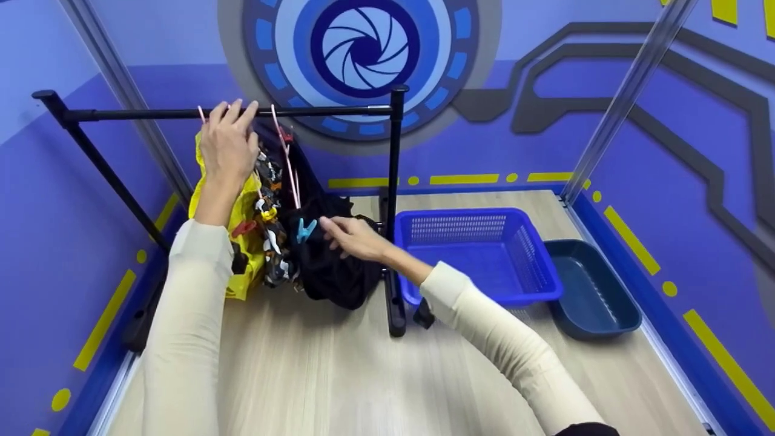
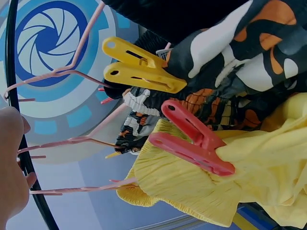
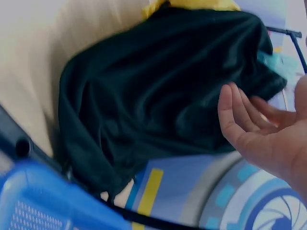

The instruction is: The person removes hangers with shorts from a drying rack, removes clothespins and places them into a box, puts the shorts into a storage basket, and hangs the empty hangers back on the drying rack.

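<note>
My left hand (image 1: 229, 145) is up at the black rail (image 1: 327, 111), its fingers bent over the rail at the hook of the middle pink hanger (image 2: 72, 140). Below it hang a yellow garment with a gathered waistband (image 2: 168, 179), patterned shorts (image 2: 249, 52) and a black garment (image 1: 339, 275). A red clothespin (image 2: 192, 139) clips the yellow one, a yellow clothespin (image 2: 141, 67) the patterned one. On the black garment sits a teal clothespin (image 1: 306, 231). My right hand (image 1: 357, 239) is just right of that clothespin, fingers loosely curved, holding nothing.
Right of the rack's upright (image 1: 394, 175) stands a blue plastic basket (image 1: 478, 297) with perforated sides. A dark teal basin (image 1: 596, 330) is beside it, farther right. Patterned walls enclose the wooden tabletop (image 1: 339, 375) at the back and both sides.
</note>
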`<action>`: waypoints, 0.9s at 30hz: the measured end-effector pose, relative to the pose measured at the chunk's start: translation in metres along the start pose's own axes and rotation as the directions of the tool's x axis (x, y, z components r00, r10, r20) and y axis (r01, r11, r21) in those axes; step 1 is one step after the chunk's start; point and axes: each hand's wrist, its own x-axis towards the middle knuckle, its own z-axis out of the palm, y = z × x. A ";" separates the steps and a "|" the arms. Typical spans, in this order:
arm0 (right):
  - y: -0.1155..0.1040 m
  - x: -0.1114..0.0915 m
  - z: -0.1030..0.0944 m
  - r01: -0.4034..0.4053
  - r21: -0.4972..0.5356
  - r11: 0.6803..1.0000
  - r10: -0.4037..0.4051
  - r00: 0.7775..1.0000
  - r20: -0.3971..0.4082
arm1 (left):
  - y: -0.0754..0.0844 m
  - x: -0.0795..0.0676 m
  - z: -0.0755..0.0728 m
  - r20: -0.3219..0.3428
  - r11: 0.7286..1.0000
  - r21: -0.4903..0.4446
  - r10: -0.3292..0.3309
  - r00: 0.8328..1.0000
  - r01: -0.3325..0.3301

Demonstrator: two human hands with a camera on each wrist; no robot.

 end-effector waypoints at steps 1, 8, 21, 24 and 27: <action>-0.002 0.000 0.004 -0.017 0.030 0.999 0.017 1.000 -0.012 | 0.000 0.000 0.000 -0.005 1.000 -0.003 -0.002 1.000 0.002; -0.007 0.004 0.025 -0.065 0.189 0.980 0.082 0.993 -0.081 | 0.000 -0.002 0.002 -0.047 1.000 -0.002 0.008 0.999 -0.008; -0.016 0.011 0.030 -0.176 0.542 0.822 0.200 0.980 0.014 | -0.002 -0.006 0.006 -0.048 1.000 -0.015 0.015 0.999 -0.016; -0.021 0.012 0.026 -0.197 0.544 0.816 0.233 0.972 0.003 | -0.003 -0.006 0.005 -0.038 1.000 -0.015 0.012 0.999 -0.013; -0.025 0.012 0.019 -0.231 0.556 0.798 0.266 0.964 0.018 | -0.003 -0.004 0.005 -0.027 1.000 -0.009 0.011 1.000 -0.011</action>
